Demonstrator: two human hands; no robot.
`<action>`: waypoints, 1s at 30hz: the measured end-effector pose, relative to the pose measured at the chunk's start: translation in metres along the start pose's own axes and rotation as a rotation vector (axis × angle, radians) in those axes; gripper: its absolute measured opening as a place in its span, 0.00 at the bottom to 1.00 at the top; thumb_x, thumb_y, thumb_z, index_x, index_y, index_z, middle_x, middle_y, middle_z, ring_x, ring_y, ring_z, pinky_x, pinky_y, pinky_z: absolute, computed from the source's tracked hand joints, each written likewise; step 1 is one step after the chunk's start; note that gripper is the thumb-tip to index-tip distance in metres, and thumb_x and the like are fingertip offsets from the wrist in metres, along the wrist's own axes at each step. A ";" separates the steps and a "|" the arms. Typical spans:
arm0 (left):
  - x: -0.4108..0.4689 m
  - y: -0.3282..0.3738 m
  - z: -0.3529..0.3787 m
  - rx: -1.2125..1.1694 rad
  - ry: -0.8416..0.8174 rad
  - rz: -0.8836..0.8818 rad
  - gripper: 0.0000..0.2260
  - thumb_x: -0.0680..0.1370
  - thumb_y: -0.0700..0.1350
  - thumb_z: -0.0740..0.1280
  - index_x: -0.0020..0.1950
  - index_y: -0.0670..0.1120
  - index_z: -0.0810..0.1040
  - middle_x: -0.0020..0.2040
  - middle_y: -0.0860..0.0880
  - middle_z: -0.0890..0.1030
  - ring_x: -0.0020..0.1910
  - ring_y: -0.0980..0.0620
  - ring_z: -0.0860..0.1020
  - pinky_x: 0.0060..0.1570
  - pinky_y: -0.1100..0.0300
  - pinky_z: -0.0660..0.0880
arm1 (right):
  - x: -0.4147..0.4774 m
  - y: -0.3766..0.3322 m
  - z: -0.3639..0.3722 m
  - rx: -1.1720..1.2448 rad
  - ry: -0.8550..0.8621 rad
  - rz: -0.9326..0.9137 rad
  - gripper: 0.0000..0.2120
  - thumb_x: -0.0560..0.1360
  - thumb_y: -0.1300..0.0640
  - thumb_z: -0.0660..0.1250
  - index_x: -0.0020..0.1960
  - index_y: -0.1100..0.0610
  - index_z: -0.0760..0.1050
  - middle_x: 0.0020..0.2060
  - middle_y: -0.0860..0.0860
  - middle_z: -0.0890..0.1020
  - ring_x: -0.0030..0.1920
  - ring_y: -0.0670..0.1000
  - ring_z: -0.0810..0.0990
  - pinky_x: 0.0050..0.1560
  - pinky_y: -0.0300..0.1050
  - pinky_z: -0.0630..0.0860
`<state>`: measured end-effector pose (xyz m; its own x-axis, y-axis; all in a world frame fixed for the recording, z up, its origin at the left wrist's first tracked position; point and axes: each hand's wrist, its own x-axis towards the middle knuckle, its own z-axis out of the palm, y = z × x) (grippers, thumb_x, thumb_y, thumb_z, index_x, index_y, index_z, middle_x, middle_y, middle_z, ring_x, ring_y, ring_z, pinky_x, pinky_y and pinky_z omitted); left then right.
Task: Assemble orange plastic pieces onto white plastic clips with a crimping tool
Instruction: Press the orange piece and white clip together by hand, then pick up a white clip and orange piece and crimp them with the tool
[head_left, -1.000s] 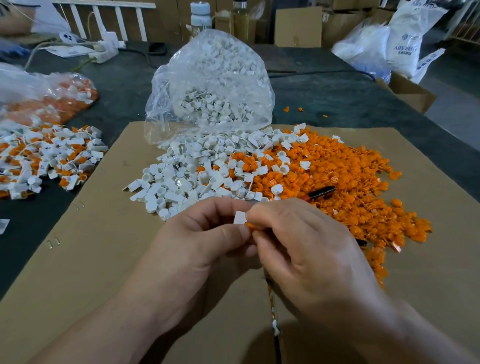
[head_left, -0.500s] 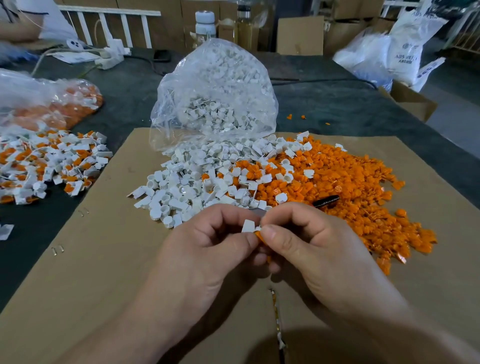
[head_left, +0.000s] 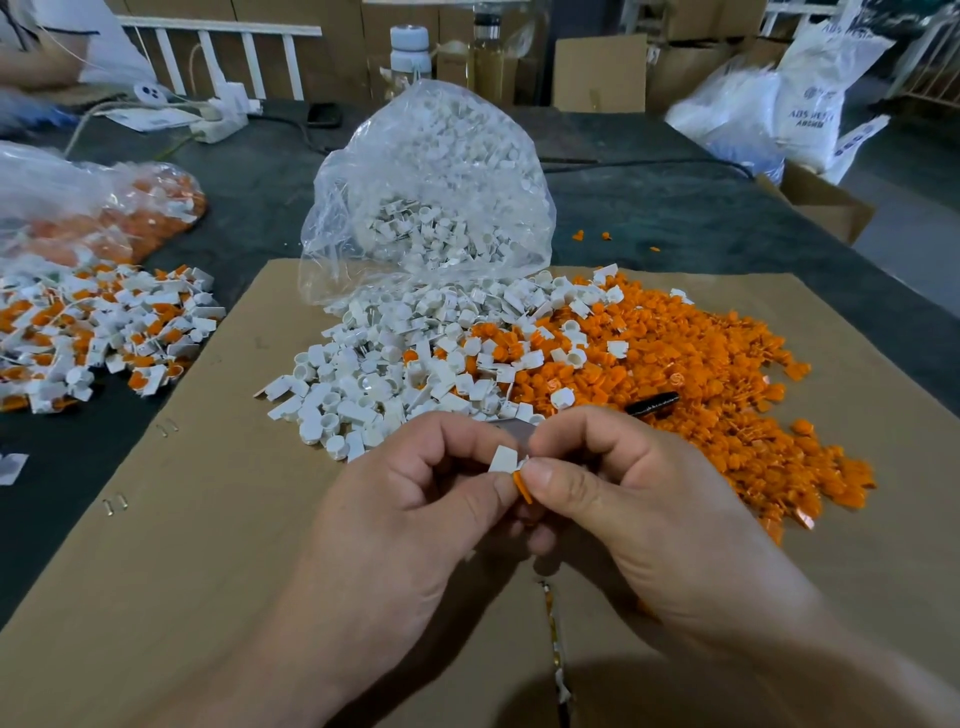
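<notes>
My left hand (head_left: 410, 514) pinches a white clip (head_left: 503, 460) between thumb and fingers, low in the middle of the view. My right hand (head_left: 623, 509) pinches an orange piece (head_left: 521, 483) against that clip; the two hands touch. A grey metal part (head_left: 511, 428) shows just behind my fingers. Beyond the hands lies a pile of white clips (head_left: 395, 374), and a pile of orange pieces (head_left: 701, 374) spreads to the right. A dark tool handle (head_left: 652, 404) pokes out of the orange pile.
Everything lies on a brown cardboard sheet (head_left: 156, 571) over a dark table. A clear bag of white clips (head_left: 431, 197) stands behind the piles. Assembled pieces (head_left: 98, 332) and a second bag (head_left: 93, 208) sit at the left. Boxes, bottles and sacks line the far edge.
Both hands have stayed together on the clip and orange piece, rising slightly toward the piles. More of the orange piece now shows between the thumbs.
</notes>
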<state>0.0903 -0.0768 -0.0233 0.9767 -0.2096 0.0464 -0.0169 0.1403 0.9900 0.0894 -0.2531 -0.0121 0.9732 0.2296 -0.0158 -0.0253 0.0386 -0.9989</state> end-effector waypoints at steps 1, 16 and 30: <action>0.000 0.000 0.000 0.026 0.004 0.009 0.05 0.73 0.47 0.76 0.47 0.50 0.84 0.41 0.42 0.86 0.40 0.42 0.86 0.42 0.52 0.83 | 0.000 -0.001 0.000 -0.015 0.005 0.003 0.04 0.71 0.54 0.72 0.45 0.50 0.81 0.36 0.54 0.83 0.35 0.52 0.82 0.39 0.53 0.79; 0.002 0.005 0.004 0.196 0.129 0.000 0.13 0.64 0.56 0.75 0.41 0.51 0.82 0.32 0.47 0.82 0.29 0.53 0.77 0.30 0.62 0.76 | -0.008 -0.010 -0.006 -0.878 0.150 -0.286 0.07 0.77 0.43 0.62 0.53 0.41 0.75 0.48 0.38 0.78 0.50 0.42 0.76 0.44 0.36 0.74; 0.017 0.003 -0.014 -0.230 0.063 -0.181 0.05 0.67 0.40 0.71 0.32 0.47 0.80 0.32 0.44 0.78 0.30 0.53 0.77 0.24 0.63 0.72 | 0.006 -0.007 -0.035 -1.638 -0.015 -0.025 0.38 0.70 0.29 0.46 0.76 0.43 0.48 0.73 0.45 0.58 0.72 0.50 0.57 0.71 0.50 0.58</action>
<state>0.1097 -0.0664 -0.0210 0.9709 -0.1915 -0.1437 0.2006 0.3229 0.9249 0.1037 -0.2855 -0.0071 0.9672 0.2538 -0.0095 0.2540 -0.9669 0.0232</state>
